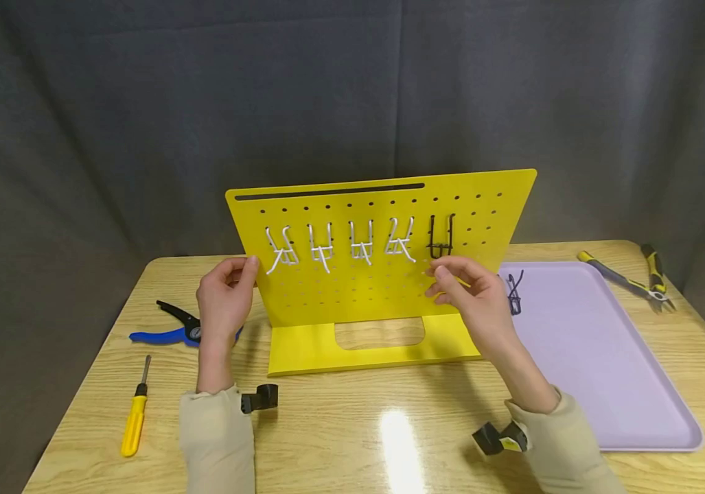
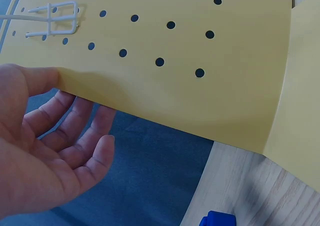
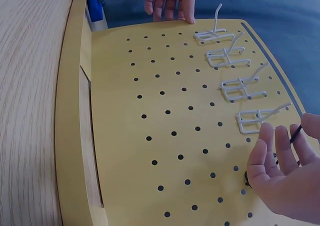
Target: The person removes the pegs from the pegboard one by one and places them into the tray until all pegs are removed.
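I see the left hand (image 1: 225, 295) at the left edge of the yellow pegboard (image 1: 383, 312), thumb on the front face and fingers curled behind — a narrow pinch on the edge. The right hand (image 1: 472, 295) is at the upright black hook (image 1: 441, 246), the last in a row with four white hooks (image 1: 321, 252) on the board. In my right wrist view, a black wire of that hook runs between thumb and fingers, so I read those fingers as holding it, though they partly hide the grip. The hook's two upper ends reach the board's face near its holes; I can't tell how deeply they sit. The pegboard stands on the wooden tabletop (image 1: 327, 439), leaning back a little, with a cutout in its base. To the right, partly behind the right hand and the board, lies a lilac tray (image 1: 587, 357) bearing a second black hook (image 1: 515, 302) near its left edge. Beyond the tray's right edge I make out two pairs of yellow-and-black pliers (image 1: 620, 278). On the left, a blue-handled tool (image 1: 163, 336) lies partly hidden by the left arm, with a yellow screwdriver (image 1: 134, 425) nearer me. A dark curtain (image 1: 327, 82) hangs behind everything.
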The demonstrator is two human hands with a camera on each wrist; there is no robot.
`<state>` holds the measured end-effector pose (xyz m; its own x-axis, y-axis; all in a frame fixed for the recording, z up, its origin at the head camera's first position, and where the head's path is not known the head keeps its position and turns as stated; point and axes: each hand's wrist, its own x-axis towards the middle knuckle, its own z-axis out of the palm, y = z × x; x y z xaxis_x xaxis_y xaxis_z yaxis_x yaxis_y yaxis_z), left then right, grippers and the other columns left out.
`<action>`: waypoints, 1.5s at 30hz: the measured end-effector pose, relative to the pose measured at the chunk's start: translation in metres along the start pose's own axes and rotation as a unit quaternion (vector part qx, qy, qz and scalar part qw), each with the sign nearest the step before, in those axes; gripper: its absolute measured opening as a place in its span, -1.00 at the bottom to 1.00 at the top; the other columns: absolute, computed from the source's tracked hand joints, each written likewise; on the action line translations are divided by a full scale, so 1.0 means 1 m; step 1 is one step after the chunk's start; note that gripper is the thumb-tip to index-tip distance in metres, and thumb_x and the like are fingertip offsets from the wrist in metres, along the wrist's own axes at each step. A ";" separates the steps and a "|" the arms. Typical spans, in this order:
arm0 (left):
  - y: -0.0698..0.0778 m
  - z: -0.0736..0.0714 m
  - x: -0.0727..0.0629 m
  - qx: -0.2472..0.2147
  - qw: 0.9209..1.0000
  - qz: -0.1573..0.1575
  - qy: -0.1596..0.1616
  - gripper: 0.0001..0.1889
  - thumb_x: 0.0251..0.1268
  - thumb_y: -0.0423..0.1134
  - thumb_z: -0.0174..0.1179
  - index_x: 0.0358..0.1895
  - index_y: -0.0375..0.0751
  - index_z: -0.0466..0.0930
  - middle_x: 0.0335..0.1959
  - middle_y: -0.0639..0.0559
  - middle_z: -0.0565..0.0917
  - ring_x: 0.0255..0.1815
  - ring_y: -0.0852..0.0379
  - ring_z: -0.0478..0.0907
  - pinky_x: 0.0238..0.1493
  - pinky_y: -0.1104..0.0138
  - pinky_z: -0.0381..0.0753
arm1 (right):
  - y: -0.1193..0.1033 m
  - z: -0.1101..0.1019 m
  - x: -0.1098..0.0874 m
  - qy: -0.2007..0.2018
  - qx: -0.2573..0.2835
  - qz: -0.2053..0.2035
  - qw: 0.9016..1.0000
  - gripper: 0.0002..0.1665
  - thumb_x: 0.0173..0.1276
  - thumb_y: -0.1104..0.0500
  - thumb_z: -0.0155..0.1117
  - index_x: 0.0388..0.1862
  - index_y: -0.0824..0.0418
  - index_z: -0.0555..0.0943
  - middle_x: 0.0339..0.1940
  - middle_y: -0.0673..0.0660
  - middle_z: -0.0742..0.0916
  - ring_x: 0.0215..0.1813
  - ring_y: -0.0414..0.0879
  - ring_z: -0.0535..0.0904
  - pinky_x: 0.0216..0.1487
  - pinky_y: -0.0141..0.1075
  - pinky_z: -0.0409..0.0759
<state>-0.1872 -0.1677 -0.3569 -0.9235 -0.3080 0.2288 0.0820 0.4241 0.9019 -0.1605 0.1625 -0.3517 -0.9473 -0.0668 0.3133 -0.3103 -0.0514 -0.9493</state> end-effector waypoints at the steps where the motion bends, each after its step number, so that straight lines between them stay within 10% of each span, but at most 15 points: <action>1: 0.000 0.000 0.000 -0.001 1.000 0.001 -0.001 -0.59 0.43 -0.02 0.08 -0.05 -0.35 0.62 -0.19 -0.24 0.64 -0.18 -0.08 0.60 -0.16 0.28 0.47 | 0.000 0.000 0.000 0.002 -0.007 -0.006 1.000 -0.69 0.46 0.23 0.12 0.00 0.48 0.53 -0.15 0.06 0.70 -0.31 -0.12 0.65 -0.25 -0.33 0.62; 13: 0.000 0.000 0.001 0.001 1.000 -0.004 -0.003 -0.59 0.43 -0.01 0.07 -0.03 -0.34 0.62 -0.18 -0.23 0.64 -0.17 -0.07 0.59 -0.17 0.27 0.48 | -0.001 0.000 0.000 0.021 -0.059 -0.051 0.997 -0.72 0.42 0.31 0.15 -0.05 0.55 0.55 -0.18 0.06 0.73 -0.34 -0.14 0.65 -0.29 -0.38 0.60; 29: 0.001 0.000 0.001 0.000 1.000 -0.001 -0.002 -0.59 0.44 -0.02 0.07 -0.04 -0.35 0.62 -0.18 -0.23 0.64 -0.16 -0.09 0.60 -0.14 0.27 0.49 | -0.014 -0.006 -0.008 0.035 0.005 -0.058 0.998 -0.81 0.41 0.34 0.15 -0.14 0.43 0.65 -0.27 0.05 0.77 -0.35 -0.12 0.69 -0.25 -0.36 0.62; 39: -0.002 -0.002 0.001 -0.070 0.995 -0.069 -0.006 -0.52 0.39 0.10 0.07 -0.01 -0.29 0.63 -0.11 -0.17 0.65 -0.26 0.26 0.56 -0.19 0.35 0.49 | -0.020 -0.012 -0.013 0.018 0.070 -0.041 0.997 -0.80 0.43 0.36 0.11 -0.13 0.38 0.68 -0.27 0.09 0.77 -0.33 -0.09 0.69 -0.24 -0.35 0.63; 45: -0.001 -0.001 0.001 -0.062 0.995 -0.074 -0.005 -0.49 0.37 0.14 0.07 -0.02 -0.28 0.64 -0.12 -0.19 0.65 -0.14 0.03 0.59 -0.18 0.35 0.46 | -0.025 -0.017 -0.014 0.016 0.079 -0.047 0.996 -0.78 0.42 0.38 0.10 -0.11 0.50 0.63 -0.26 0.11 0.77 -0.33 -0.08 0.69 -0.24 -0.36 0.63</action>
<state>-0.1881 -0.1699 -0.3573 -0.9322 -0.3511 0.0875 -0.0095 0.2655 0.9641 -0.1408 0.1816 -0.3328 -0.9174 -0.0233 0.3973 -0.3837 -0.2131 -0.8985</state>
